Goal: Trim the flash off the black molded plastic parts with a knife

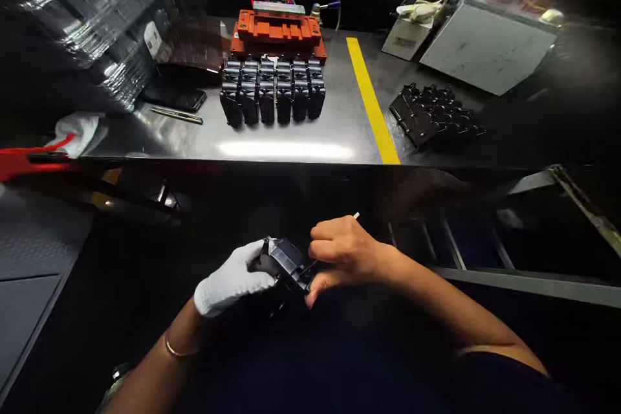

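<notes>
My left hand (237, 278), in a white glove, grips a black molded plastic part (286, 255) by its left side, above my lap. The part is tilted, and its upper face catches the light. My bare right hand (347, 252) is curled closed at the right end of the part, its thumb against the lower edge there. From the top of the right fist pokes the pale end of a thin tool (356, 215); the rest of it is mostly hidden by the fingers. On the bench, a row of several similar black parts (266, 94) stands in front of an orange fixture (279, 35).
A yellow tape line (371, 100) crosses the metal bench. Right of it lie several black parts (431, 113) and a grey box (490, 42). Stacked clear trays (92, 19), a phone (177, 97), a pen (175, 115) and a white cloth (80, 132) are at left.
</notes>
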Demonstrator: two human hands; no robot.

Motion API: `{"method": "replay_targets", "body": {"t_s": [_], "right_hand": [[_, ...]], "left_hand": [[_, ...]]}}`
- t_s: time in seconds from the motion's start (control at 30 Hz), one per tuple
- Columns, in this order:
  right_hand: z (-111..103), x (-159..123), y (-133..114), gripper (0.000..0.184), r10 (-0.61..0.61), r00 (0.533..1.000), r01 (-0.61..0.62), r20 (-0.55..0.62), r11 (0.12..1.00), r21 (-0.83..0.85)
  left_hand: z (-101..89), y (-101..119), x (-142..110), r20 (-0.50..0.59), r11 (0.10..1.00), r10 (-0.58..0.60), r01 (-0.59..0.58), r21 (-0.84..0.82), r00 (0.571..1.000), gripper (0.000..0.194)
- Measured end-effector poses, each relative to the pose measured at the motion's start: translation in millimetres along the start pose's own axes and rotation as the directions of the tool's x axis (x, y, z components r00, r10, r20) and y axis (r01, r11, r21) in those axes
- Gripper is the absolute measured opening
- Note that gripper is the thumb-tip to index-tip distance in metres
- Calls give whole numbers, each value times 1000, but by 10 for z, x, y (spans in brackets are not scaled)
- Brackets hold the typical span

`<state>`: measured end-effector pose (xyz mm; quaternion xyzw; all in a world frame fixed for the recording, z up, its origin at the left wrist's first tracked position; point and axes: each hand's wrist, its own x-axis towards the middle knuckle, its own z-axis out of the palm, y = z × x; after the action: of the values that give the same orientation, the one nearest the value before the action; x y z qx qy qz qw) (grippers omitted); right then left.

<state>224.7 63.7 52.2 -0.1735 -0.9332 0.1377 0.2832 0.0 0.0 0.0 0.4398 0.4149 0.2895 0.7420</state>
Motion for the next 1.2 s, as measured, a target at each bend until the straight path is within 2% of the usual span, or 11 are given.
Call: {"method": "replay_targets", "body": {"t_s": [0.13, 0.3, 0.47, 0.57, 0.7, 0.87, 0.93, 1.0, 1.07, 1.1, 1.2], "right_hand": [[22, -48, 29, 64, -13, 1000, 12, -20, 999, -47], [39, -30, 32, 65, 37, 998, -41, -48, 995, -94], [62, -17, 29, 63, 11, 996, -17, -90, 997, -70], [70, -22, 28, 62, 35, 994, -40, -103, 998, -45], [61, -24, 22, 62, 75, 995, -75, -64, 997, 8], [55, -73, 41, 61, 134, 986, -151, 99, 971, 185], [48, -116, 65, 61, 108, 980, -161, 169, 927, 338], [29, -151, 82, 61, 121, 975, -199, 185, 842, 501], [9, -159, 76, 56, 248, 949, -314, 193, 734, 601], [6, -150, 62, 51, 328, 917, -396, 226, 680, 618], [61, -110, 10, 40, 482, 777, -628, 405, 557, 543]], "left_hand": [[0, -4, 9, -54, 1000, 10, -11, -14, 998, 42], [31, 46, 31, -91, 999, 26, -30, -44, 996, 46], [41, 48, 31, -85, 996, 32, -38, -78, 996, 48], [35, 35, 28, -79, 995, 39, -46, -89, 996, 48], [36, 38, 30, -79, 997, 36, -42, -64, 996, 47], [31, 36, 28, -66, 999, 37, -38, -23, 997, 47], [13, 44, 13, -58, 1000, 27, -27, -7, 998, 47], [-12, 76, -5, -63, 1000, 3, -1, 27, 998, 46], [-35, 132, -13, -91, 993, -19, 30, 114, 996, 44], [-42, 164, -9, -110, 983, -26, 45, 179, 994, 44], [-38, 223, 44, -186, 927, 10, 61, 369, 983, 48]]}}
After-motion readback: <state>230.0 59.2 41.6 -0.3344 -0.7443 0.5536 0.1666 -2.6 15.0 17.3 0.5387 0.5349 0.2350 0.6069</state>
